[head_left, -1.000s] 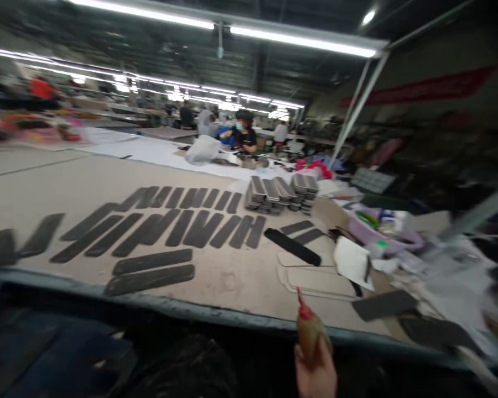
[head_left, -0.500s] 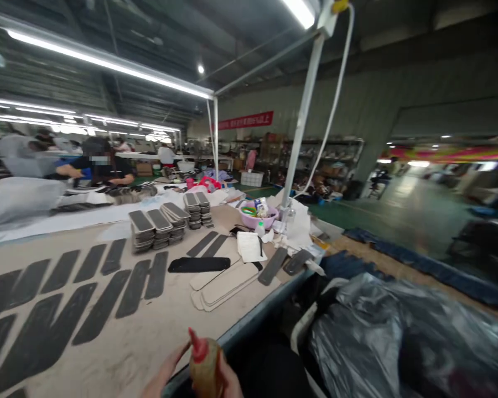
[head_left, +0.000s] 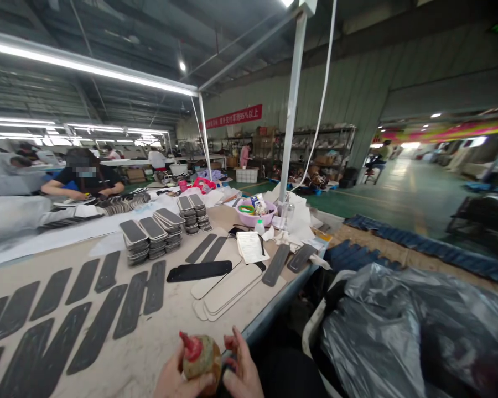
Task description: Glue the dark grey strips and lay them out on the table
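My left hand [head_left: 181, 378] is wrapped round a squat, stained yellowish squeeze bottle [head_left: 204, 354] with a red nozzle, its tip tilted up and to the left. My right hand [head_left: 244, 367] is beside the bottle's right side, fingers apart and slightly bent. Something dark shows between it and the bottle; I cannot make out what. Both hands are at the near table edge. Beyond them lie pale long rounded pieces [head_left: 232, 292] in a loose pile. Dark grey strips [head_left: 97, 326] with a shiny surface lie in rows to the left.
Stacks of strips [head_left: 151, 235] stand mid-table. A black strip [head_left: 199, 271], an open notebook [head_left: 251, 246] and a purple basin [head_left: 255, 217] of small items lie farther off. A metal post [head_left: 292, 105] rises behind. Grey plastic sheeting [head_left: 373, 326] is at right. A person [head_left: 83, 177] works across the table.
The right hand has come off the bottle, and the left hand now grips it. The bottle's nozzle leans more to the left. The view has turned slightly and is sharper.
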Demonstrator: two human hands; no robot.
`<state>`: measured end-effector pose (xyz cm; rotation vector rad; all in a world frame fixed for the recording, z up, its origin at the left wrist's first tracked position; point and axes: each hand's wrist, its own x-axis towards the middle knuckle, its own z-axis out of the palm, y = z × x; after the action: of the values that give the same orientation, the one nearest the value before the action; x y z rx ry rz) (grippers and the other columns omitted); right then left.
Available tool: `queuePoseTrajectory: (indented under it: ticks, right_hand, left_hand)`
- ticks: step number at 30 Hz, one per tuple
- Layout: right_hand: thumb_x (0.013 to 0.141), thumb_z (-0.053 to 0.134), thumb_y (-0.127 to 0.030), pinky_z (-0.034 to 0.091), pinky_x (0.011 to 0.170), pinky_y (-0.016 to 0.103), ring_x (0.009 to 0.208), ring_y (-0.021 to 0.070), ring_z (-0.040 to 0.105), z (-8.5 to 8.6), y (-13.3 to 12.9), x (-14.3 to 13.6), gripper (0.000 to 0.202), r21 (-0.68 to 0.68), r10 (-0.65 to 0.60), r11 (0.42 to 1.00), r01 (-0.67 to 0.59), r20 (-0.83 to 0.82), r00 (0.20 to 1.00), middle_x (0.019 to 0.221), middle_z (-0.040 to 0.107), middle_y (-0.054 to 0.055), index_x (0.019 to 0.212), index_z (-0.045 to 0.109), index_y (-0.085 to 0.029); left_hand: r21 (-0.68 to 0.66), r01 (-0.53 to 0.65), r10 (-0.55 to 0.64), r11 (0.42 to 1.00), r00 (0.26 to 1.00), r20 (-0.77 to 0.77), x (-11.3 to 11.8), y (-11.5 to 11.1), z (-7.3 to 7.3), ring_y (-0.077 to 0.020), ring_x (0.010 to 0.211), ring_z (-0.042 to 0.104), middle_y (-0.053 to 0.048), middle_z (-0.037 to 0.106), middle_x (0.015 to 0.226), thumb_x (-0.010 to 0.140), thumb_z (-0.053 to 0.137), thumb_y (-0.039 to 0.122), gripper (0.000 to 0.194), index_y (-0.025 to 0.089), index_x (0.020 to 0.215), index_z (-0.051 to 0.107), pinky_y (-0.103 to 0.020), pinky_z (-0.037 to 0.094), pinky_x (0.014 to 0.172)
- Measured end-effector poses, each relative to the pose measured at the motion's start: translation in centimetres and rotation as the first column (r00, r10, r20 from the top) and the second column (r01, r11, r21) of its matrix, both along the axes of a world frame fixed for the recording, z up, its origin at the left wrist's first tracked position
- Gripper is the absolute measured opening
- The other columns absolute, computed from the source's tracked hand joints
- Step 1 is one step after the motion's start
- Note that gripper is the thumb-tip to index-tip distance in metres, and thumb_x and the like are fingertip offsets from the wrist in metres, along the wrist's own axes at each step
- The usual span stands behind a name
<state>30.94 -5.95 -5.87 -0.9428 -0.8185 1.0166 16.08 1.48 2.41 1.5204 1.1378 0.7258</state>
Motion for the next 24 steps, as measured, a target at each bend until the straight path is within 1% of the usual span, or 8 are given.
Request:
queuePoseTrajectory:
  ticks: [5,8,11,14,16,18,20,24]
  right_hand:
    - [0.065,0.070,-0.059,0.031,0.107,0.051,0.131,0.0357,0.038,-0.2,0.7,0.4,0.099,0.050,0.037,0.996,-0.069,0.478,0.878,0.142,0.043,0.015,0.146,0.031,-0.018]
    - [0.062,0.070,-0.038,0.036,0.106,0.047,0.124,0.0340,0.047,0.5,1.0,0.6,0.092,0.012,-0.022,1.000,0.019,0.611,0.791,0.135,0.051,0.014,0.144,0.034,-0.017]
    - [0.054,0.069,-0.025,0.042,0.100,0.045,0.115,0.0341,0.054,2.5,0.7,1.5,0.078,-0.008,-0.054,0.997,0.082,0.691,0.721,0.126,0.059,0.012,0.130,0.053,-0.018]
    - [0.057,0.068,-0.019,0.049,0.090,0.041,0.100,0.0300,0.061,4.7,0.5,2.4,0.057,-0.063,-0.081,0.986,0.153,0.623,0.778,0.109,0.066,0.007,0.113,0.062,-0.021]
    - [0.056,0.067,-0.015,0.052,0.083,0.038,0.092,0.0278,0.064,5.5,0.6,3.1,0.054,-0.117,-0.115,0.974,0.193,0.474,0.873,0.099,0.068,0.004,0.109,0.061,-0.022]
    - [0.054,0.067,-0.015,0.052,0.081,0.038,0.090,0.0270,0.065,5.9,1.0,4.2,0.058,-0.142,-0.172,0.965,0.221,0.296,0.940,0.098,0.068,0.003,0.112,0.057,-0.021]
    - [0.056,0.068,-0.018,0.052,0.081,0.037,0.090,0.0258,0.065,6.3,1.6,5.8,0.062,-0.128,-0.245,0.954,0.273,0.200,0.949,0.100,0.068,0.004,0.116,0.052,-0.020]
    - [0.060,0.067,-0.025,0.052,0.083,0.035,0.090,0.0231,0.065,7.7,3.3,10.6,0.065,-0.093,-0.328,0.922,0.375,0.323,0.887,0.104,0.066,0.005,0.120,0.044,-0.019]
  left_hand:
    - [0.085,0.135,-0.128,0.987,0.988,-0.087,0.6,1.0,0.9,-0.0277,0.083,0.067,-0.004,0.073,0.089,0.049,0.073,0.033,0.059,0.015,0.104,0.063,-0.032,0.056,0.077]
    - [0.053,0.225,-0.219,0.973,0.971,-0.100,1.2,1.0,0.0,-0.0275,0.085,0.067,-0.005,0.073,0.093,0.054,0.071,0.028,0.061,0.015,0.112,0.061,-0.033,0.056,0.078]
    - [0.166,0.260,-0.239,0.951,0.961,-0.140,2.1,1.2,-1.6,-0.0323,0.105,0.062,-0.011,0.067,0.114,0.050,0.075,0.024,0.075,0.014,0.123,0.057,-0.040,0.051,0.094]
    - [0.364,0.282,-0.228,0.888,0.956,-0.184,3.0,2.0,-3.0,-0.0414,0.130,0.041,-0.020,0.043,0.143,0.040,0.086,0.032,0.107,0.013,0.137,0.046,-0.052,0.037,0.107]
    - [0.426,0.315,-0.249,0.848,0.947,-0.204,3.1,3.0,-3.6,-0.0398,0.132,0.039,-0.022,0.037,0.147,0.048,0.085,0.040,0.115,0.013,0.146,0.033,-0.053,0.037,0.107]
    - [0.461,0.367,-0.283,0.808,0.928,-0.242,2.9,4.0,-4.0,-0.0327,0.127,0.048,-0.018,0.045,0.141,0.069,0.074,0.042,0.095,0.016,0.148,0.029,-0.049,0.042,0.105]
    - [0.518,0.402,-0.266,0.755,0.910,-0.318,2.4,4.9,-4.4,-0.0280,0.119,0.055,-0.014,0.057,0.130,0.081,0.062,0.037,0.065,0.019,0.141,0.042,-0.045,0.046,0.103]
    - [0.658,0.432,-0.167,0.617,0.889,-0.426,1.9,5.2,-5.0,-0.0251,0.108,0.061,-0.011,0.064,0.118,0.086,0.057,0.031,0.035,0.021,0.119,0.062,-0.038,0.052,0.097]
